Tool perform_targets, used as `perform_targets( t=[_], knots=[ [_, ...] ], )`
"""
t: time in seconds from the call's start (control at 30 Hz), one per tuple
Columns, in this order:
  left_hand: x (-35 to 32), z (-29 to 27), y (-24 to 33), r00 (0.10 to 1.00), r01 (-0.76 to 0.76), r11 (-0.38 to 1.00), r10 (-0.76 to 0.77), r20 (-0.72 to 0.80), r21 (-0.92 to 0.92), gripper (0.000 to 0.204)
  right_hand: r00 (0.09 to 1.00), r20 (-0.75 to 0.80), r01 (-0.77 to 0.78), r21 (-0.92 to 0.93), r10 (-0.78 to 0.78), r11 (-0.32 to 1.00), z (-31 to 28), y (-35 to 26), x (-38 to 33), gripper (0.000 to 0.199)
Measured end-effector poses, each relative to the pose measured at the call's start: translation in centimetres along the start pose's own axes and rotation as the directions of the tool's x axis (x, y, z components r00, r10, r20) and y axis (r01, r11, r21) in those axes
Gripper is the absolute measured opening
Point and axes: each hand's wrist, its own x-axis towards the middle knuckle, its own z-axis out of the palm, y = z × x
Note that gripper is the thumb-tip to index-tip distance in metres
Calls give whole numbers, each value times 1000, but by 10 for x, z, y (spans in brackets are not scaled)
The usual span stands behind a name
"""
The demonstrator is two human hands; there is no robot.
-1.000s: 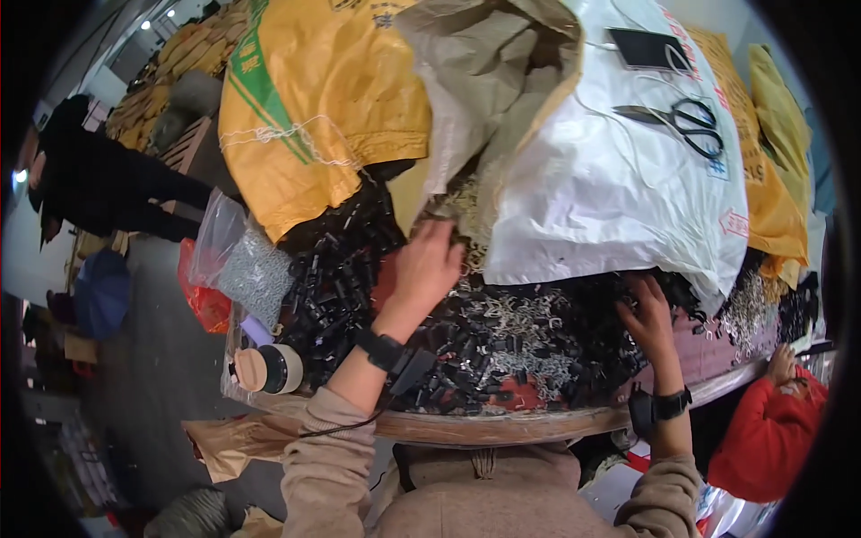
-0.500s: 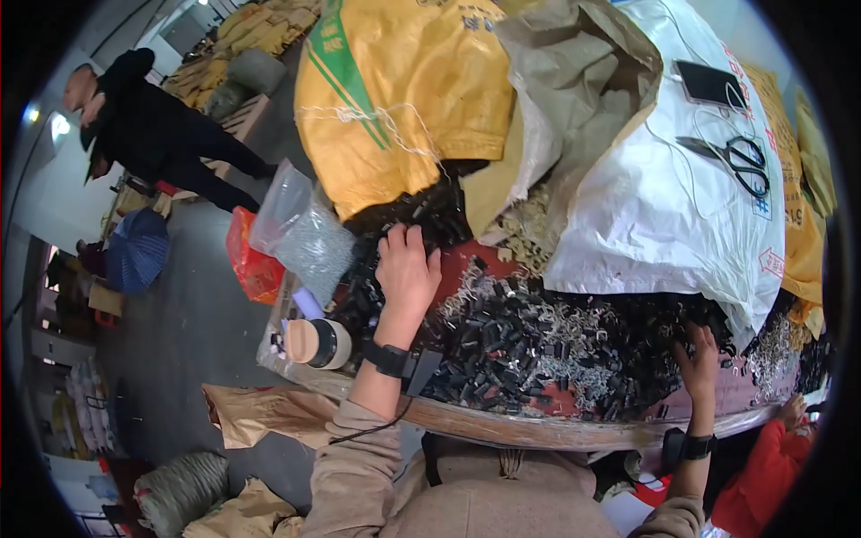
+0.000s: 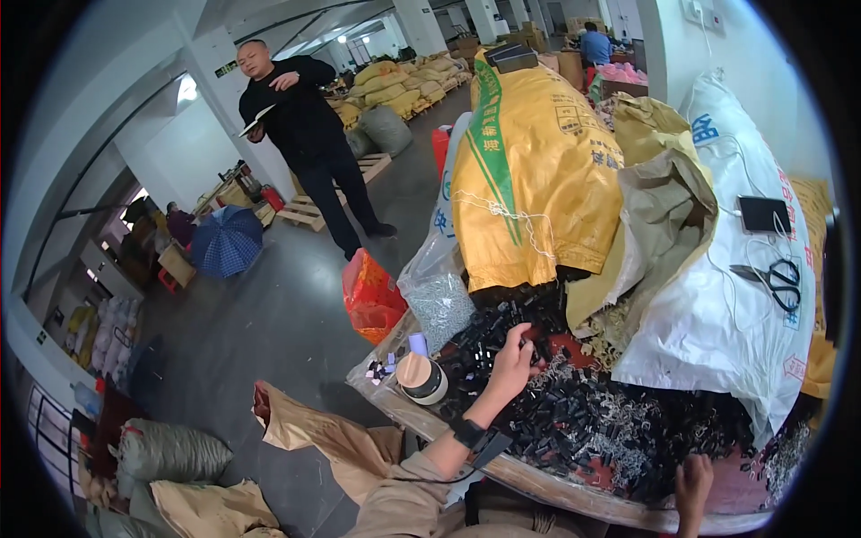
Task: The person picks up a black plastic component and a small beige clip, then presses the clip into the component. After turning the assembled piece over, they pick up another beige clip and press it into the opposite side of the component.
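Note:
A heap of small black plastic parts (image 3: 565, 417) mixed with small silvery metal clips (image 3: 632, 417) covers the red worktop. My left hand (image 3: 511, 369) is in the heap, below the mouth of a yellow woven sack (image 3: 538, 179). Its fingers curl toward the thumb, with dark bits around them; what they hold is hard to make out. Near the table's front edge, my right hand (image 3: 694, 482) rests by the black parts with fingers bent in, hiding whatever is inside. Each wrist carries a dark band in the earlier frame; the left band (image 3: 468, 434) shows now.
A lidded cup (image 3: 421, 378) and a clear bag of small grey pieces (image 3: 439, 300) stand at the table's left. Scissors (image 3: 778, 285) and a phone (image 3: 764, 215) lie on a white sack (image 3: 717, 332). Brown paper bags (image 3: 332, 439) sit below. A person in black (image 3: 309, 125) stands beyond.
The view has swung left and up, so the table sits lower and further right. My left hand's spread fingers have curled in; the right hand's fingers have bent in too.

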Motion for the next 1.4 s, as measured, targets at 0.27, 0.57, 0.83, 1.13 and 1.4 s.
perform_targets(
  t=[0.27, 0.57, 0.83, 1.13, 1.4],
  knots=[
    [-94, 21, -3, 600, 768, 551, -443, 666, -325, 28, 999, -36, 24, -79, -27, 997, 33, -37, 10, 12],
    [-100, 30, -25, 508, 771, 616, -438, 742, -164, 22, 999, -20, -33, -45, 32, 998, 31, -42, 10, 8],
    [-106, 32, -28, 537, 723, 675, -413, 736, -148, 23, 970, 113, 220, -30, -215, 975, 64, -83, 12, 10],
    [-108, 31, -30, 581, 680, 715, -391, 714, -162, 23, 972, 152, 199, -112, -181, 974, 70, -89, 12, 12],
    [-116, 46, -27, 587, 604, 792, -367, 721, -89, 19, 964, 184, 234, -245, -191, 941, 81, -86, 16, 11]
  ],
)
